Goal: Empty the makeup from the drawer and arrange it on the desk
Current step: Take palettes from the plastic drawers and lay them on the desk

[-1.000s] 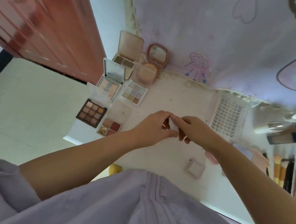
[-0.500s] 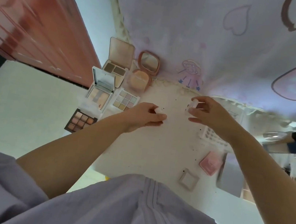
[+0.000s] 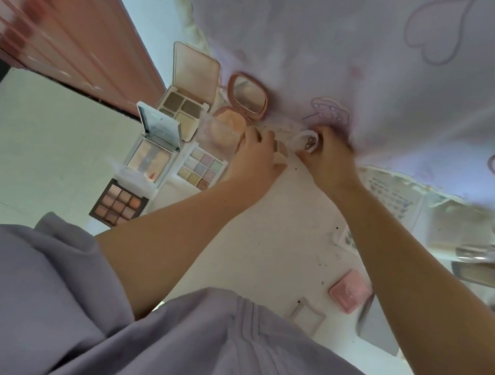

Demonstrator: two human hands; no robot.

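Makeup jar (image 3: pixel 308 141), pulled apart a second ago, now carried to the desk's (image 3: pixel 282 224) far edge: body pinched in right hand (image 3: pixel 329 157), grip curled; lid apparently under left hand (image 3: pixel 256 160), just beside. Placement near the compacts next.

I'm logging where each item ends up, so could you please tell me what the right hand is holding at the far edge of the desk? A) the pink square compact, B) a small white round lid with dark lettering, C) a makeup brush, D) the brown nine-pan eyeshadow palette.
B: the right hand has its grip on a small white round lid with dark lettering, near the round pink mirror compact.
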